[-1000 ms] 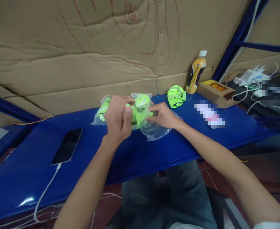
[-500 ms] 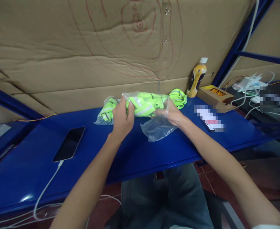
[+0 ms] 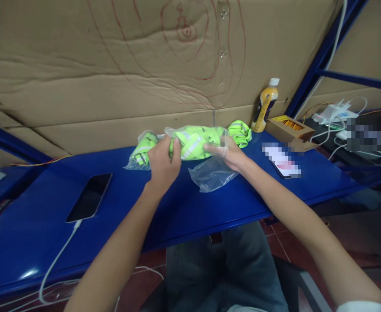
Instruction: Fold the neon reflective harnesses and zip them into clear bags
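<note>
A bundled neon-green reflective vest (image 3: 195, 145) with silver stripes lies inside a clear plastic bag, held just above the table. My left hand (image 3: 164, 158) is closed around the bag's left end, thumb in front. At the right end, my right hand (image 3: 227, 151) reaches into the bag's mouth, its thumb pressing the vest from the front; its other fingers are hidden behind. Left of my hands sits another bagged green vest (image 3: 142, 151). A loose rolled vest (image 3: 240, 133) lies behind my right hand. Below it is a flat clear plastic bag (image 3: 211, 175).
On the blue table (image 3: 190, 208), a phone (image 3: 89, 197) with a white cable lies left. At right are another phone (image 3: 281, 161), a yellow drink bottle (image 3: 265, 106) and an open cardboard box (image 3: 291, 130). A cardboard wall (image 3: 128, 99) stands behind.
My right thumb has moved left and shows more clearly on the vest inside the bag. The whole view has shifted slightly; both hands keep their hold.
</note>
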The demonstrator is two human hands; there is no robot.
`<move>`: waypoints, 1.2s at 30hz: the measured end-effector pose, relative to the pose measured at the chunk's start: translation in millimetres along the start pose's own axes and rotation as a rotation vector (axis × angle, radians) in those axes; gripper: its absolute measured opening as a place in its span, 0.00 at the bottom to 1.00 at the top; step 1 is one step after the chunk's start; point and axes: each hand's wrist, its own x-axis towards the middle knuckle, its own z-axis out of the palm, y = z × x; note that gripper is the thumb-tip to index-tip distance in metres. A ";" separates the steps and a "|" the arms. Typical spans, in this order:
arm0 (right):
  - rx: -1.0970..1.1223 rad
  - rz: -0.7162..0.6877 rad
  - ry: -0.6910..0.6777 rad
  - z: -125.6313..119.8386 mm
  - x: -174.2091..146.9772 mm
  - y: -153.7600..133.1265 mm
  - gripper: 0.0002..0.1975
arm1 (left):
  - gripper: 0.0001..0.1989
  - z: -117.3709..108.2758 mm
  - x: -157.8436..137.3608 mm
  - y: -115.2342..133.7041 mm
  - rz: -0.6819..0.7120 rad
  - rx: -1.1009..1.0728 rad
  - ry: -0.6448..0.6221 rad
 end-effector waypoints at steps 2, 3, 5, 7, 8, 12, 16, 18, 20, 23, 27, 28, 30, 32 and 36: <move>-0.005 -0.026 0.078 2.1 1.6 4.5 0.25 | 0.17 0.3 -1.8 3.8 0.036 0.011 0.002; -0.005 -0.030 0.094 2.2 2.3 6.3 0.24 | 0.17 0.0 -2.2 5.4 0.042 0.017 0.002; 0.012 -0.003 0.076 0.5 3.0 8.3 0.25 | 0.18 -1.4 -1.8 7.2 0.029 0.018 0.000; 0.046 0.054 0.005 -2.4 2.9 8.6 0.27 | 0.18 -3.3 -0.4 7.7 0.021 0.011 -0.008; 0.060 0.077 -0.027 -3.8 2.8 8.5 0.28 | 0.18 -4.0 0.4 7.7 0.030 0.004 -0.015; 0.086 0.101 -0.032 -5.0 3.5 8.4 0.29 | 0.18 -3.9 1.1 6.7 0.065 -0.037 -0.053; 0.149 0.054 0.063 -4.2 8.3 6.9 0.26 | 0.22 -3.9 2.9 -1.3 -0.095 -0.071 0.018; 0.162 0.007 0.103 -7.4 11.1 3.0 0.25 | 0.23 -5.0 6.3 -9.1 -0.231 -0.120 0.085; 0.153 -0.066 0.153 -12.6 13.1 -2.5 0.23 | 0.24 -5.0 9.8 -17.1 -0.360 -0.189 0.133; 0.136 -0.138 0.241 -18.2 14.4 -9.3 0.23 | 0.23 -0.2 11.7 -25.7 -0.464 -0.253 0.151; 0.118 -0.143 0.298 -21.4 18.9 -10.2 0.23 | 0.20 4.8 11.9 -35.5 -0.537 -0.270 0.194; 0.104 -0.151 0.309 -24.1 21.4 -9.5 0.23 | 0.19 3.3 13.2 -39.0 -0.573 -0.265 0.228; 0.050 -0.182 0.369 -33.9 27.4 -8.1 0.22 | 0.19 -2.9 17.5 -46.7 -0.666 -0.250 0.317; -0.102 -0.266 0.508 -48.8 33.0 -6.9 0.20 | 0.20 -10.2 22.4 -52.9 -0.731 -0.213 0.445; -0.889 -0.482 0.640 -74.2 34.4 -3.5 0.09 | 0.20 -14.0 23.6 -50.0 -0.704 -0.163 0.490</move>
